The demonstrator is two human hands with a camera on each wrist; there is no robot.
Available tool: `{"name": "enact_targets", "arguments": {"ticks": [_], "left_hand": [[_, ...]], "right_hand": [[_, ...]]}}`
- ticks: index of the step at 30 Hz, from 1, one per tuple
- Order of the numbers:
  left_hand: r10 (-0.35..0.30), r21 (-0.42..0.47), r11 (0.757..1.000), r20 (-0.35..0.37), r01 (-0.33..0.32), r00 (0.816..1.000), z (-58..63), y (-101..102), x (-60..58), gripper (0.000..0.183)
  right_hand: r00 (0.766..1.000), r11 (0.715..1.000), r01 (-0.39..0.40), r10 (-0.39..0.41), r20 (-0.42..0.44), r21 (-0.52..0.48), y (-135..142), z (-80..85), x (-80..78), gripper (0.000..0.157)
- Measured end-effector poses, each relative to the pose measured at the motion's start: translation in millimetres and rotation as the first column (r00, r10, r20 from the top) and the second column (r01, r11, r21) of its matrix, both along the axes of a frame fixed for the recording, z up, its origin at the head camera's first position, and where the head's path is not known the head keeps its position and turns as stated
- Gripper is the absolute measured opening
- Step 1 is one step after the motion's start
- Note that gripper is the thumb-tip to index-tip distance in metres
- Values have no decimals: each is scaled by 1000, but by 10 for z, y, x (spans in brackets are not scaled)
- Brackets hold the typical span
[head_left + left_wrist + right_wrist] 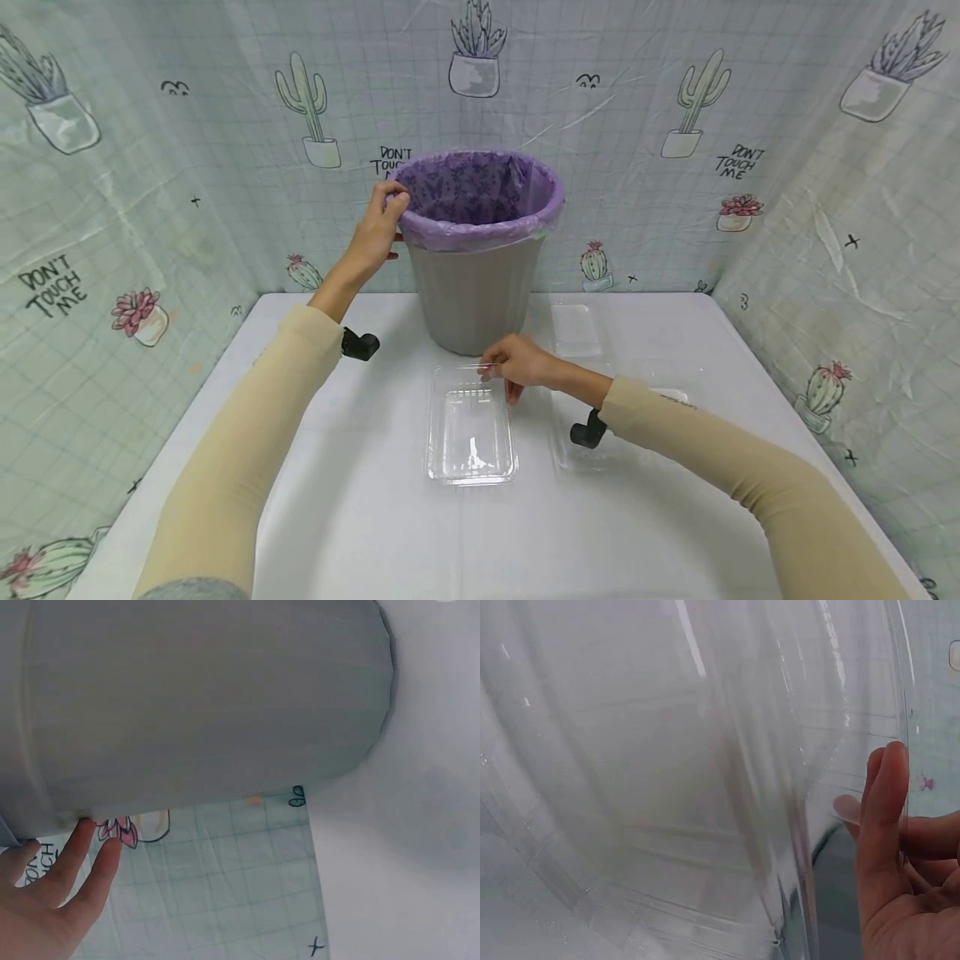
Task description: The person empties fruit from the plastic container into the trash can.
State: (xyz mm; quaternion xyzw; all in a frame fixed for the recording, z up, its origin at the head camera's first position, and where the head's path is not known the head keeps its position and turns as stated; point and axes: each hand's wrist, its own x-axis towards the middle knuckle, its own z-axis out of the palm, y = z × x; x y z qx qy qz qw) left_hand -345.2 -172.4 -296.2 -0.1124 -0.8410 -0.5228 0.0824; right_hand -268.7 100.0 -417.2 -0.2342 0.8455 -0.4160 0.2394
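A grey trash bin [476, 292] with a purple liner [480, 233] folded over its rim stands at the back of the table. My left hand [382, 221] grips the bin's rim at its left side. Its lower fingers [97, 881] spread along the outer wall in the left wrist view. Just in front of the bin, my right hand [517, 367] pinches the far right edge of a clear plastic container [472, 433]. In the right wrist view this container [660, 765] fills most of the picture, its edge between thumb and fingers.
More clear plastic pieces lie to the right: one flat piece [576, 329] beside the bin and another container [573, 454] partly under my right wrist. The white table [375, 525] is enclosed by a cactus-print cloth [637, 192] behind and at both sides.
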Motion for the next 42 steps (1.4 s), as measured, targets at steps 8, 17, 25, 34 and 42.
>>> {"name": "enact_targets", "arguments": {"ticks": [8,17,25,34,42], "left_hand": [[-1,-4,1000,-5,1,1000,-9,4,-11,56],[4,-12,1000,-15,-4,1000,5,8,-14,55],[1,-13,1000,-4,-1,1000,-4,6,-8,55],[-4,-15,1000,-8,4,1000,0,-23,-14,57],[-16,-17,1000,-1,16,1000,-2,-24,-13,58]], "right_hand": [[1000,998,-6,5,25,61,21,-73,-46,28],[999,997,-23,22,26,72,19,-98,-77,29],[998,987,-52,54,-12,154,17,-78,-93,40],[988,970,21,17,-156,241,72,116,-96,54],[943,987,97,-49,-330,130,198,321,-94,48]]}}
